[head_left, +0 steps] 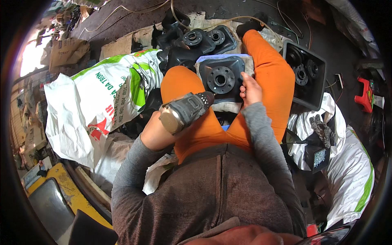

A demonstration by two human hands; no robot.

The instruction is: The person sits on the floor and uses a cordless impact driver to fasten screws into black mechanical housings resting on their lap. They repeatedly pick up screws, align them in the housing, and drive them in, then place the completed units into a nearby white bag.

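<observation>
My left hand (156, 132) is wrapped round a cordless drill (185, 111), its chuck pointing toward the part between my legs. That part is a black moulded boot with a round, drilled flange (221, 80) around a central hole. It lies on a pale padded support (227, 107) between my knees. The drill's tip comes close to the flange's lower edge; I cannot tell whether it touches. My right hand (250, 90) is closed at the part's right edge, thumb up and fingers curled. Whatever lies in those fingers is hidden.
More black flanged parts (193, 38) lie ahead. A black bin (304, 92) at the right holds similar parts. Large white sacks (96, 96) stand left and right. A small box of screws (319, 158) and a glove (322, 130) are at the right. A hose crosses the floor ahead.
</observation>
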